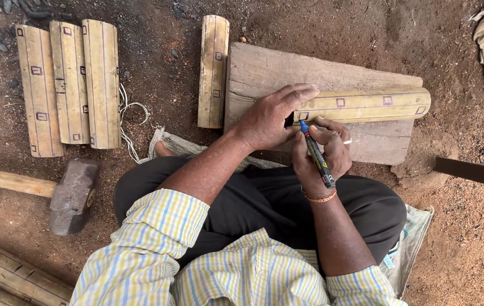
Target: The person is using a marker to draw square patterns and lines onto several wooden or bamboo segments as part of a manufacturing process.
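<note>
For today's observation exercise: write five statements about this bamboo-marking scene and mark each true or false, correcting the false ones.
1. The right hand holds a marker. True.
2. The left hand grips the hammer. False: it presses on the bamboo piece lying on the board; the hammer lies untouched on the ground.
3. Three marked slats lie side by side at upper left. True.
4. The bamboo piece on the board is unmarked. False: it bears small drawn squares.
5. The person wears a plain red shirt. False: the shirt is checked yellow, blue and white.
</note>
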